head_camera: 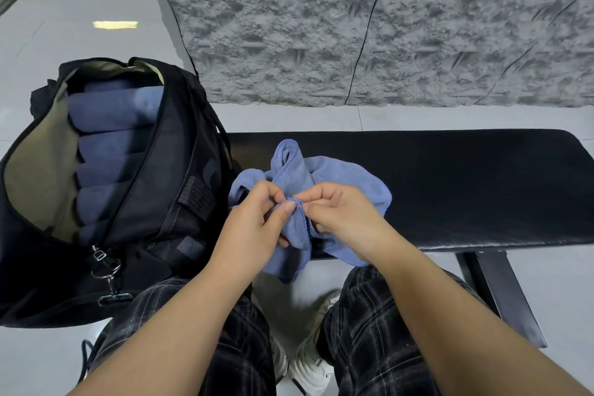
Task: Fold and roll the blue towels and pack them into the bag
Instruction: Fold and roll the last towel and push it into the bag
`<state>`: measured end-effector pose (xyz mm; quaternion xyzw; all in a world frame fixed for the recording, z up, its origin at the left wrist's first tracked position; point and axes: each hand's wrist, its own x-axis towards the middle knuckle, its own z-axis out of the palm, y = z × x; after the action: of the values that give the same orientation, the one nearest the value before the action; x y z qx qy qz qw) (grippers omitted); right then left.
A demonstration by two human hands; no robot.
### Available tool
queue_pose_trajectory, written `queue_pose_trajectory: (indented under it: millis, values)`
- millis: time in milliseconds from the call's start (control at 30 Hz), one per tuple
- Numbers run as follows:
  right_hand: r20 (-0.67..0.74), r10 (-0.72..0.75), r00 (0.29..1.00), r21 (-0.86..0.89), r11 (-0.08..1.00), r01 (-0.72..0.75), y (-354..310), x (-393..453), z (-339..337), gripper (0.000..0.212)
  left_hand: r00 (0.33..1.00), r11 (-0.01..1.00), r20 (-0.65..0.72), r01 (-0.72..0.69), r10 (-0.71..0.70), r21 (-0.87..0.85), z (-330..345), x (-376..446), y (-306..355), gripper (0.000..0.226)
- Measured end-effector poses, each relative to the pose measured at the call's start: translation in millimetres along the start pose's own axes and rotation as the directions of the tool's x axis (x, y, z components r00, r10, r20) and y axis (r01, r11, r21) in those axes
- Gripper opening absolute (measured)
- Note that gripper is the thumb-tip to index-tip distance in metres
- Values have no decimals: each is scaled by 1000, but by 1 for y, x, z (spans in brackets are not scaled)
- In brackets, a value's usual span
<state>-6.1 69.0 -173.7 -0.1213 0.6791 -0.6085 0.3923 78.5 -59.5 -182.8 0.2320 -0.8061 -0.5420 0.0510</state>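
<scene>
A crumpled blue towel (340, 177) lies on the near left part of a black bench (450, 177), with part of it hanging over the front edge. My left hand (257, 222) and my right hand (340, 215) meet at its stitched hem, each pinching the edge between thumb and fingers. A black bag (167, 202) stands open at the left end of the bench. Inside it, several rolled blue towels (109, 138) are stacked side by side against a tan lining.
A grey rough-textured wall (353, 26) rises behind the bench. The bench leg (501, 292) stands at the right front. My knees in dark plaid trousers (225, 331) and white shoes (305, 363) are just below the bench edge, on a pale tiled floor.
</scene>
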Motion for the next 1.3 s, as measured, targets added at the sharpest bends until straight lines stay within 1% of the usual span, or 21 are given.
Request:
queue_pose_trajectory:
  millis: [167,267,300,400,467,533,567,600,667,700,767,867,900,1000,1133,1233,1300]
  values:
    - [2,7,1000,6,1000,-7,-2,-2,2,7,1000,1000,-2,17,-17,5,0,3,-2,16]
    - [59,-17,998,25,1000,15,-4,-6,6,9,999,1000,-39,28,-28,-5,-1,4,-4,17]
    - [58,-29,998,-5,1000,30,-2,-6,7,12,998,1000,-56,30,-30,-1,-1,5,-5,18]
    - [-27,-62,998,-199,978,56,3,-3,7,13,997,999,-63,35,-33,34,-1,6,-7,21]
    - [-65,-70,995,-294,955,48,5,-2,4,13,999,999,-40,23,-21,43,-2,6,-10,16]
    - [-126,-98,987,-342,938,50,4,-4,0,17,1000,994,11,19,-20,108,-5,5,-13,13]
    - [-173,-135,976,-357,932,66,2,-6,-3,15,999,987,45,18,-26,160,-7,4,-15,14]
    - [-233,-181,955,-372,924,85,-1,-8,-7,18,996,975,83,5,-24,222,-9,2,-16,17]
    - [-369,-269,890,-365,922,128,-7,-13,-17,29,988,939,151,-51,-1,340,-11,-3,-16,27]
    - [-430,-301,851,-356,923,147,-12,-16,-22,30,984,914,177,-84,14,397,-12,-5,-14,32]
    - [-516,-342,785,-340,923,179,-26,-22,-31,25,978,833,206,-147,40,533,-14,-10,-7,39]
    - [-599,-344,723,-260,938,231,-52,-30,-43,16,969,687,234,-219,73,693,-20,-13,6,42]
    - [-620,-340,707,-234,940,247,-61,-33,-47,13,969,663,235,-223,73,714,-24,-13,12,42]
    - [-659,-331,675,-191,942,275,-88,-42,-57,10,971,640,221,-224,87,735,-38,-15,28,40]
    - [-660,-350,665,-221,936,274,-120,-62,-60,12,967,625,207,-252,145,739,-56,-18,56,39]
    - [-666,-366,650,-195,926,322,-143,-78,-61,13,961,648,198,-278,195,709,-68,-23,77,37]
    - [-674,-361,645,-166,924,344,-158,-85,-64,13,953,624,188,-299,239,722,-73,-29,88,32]
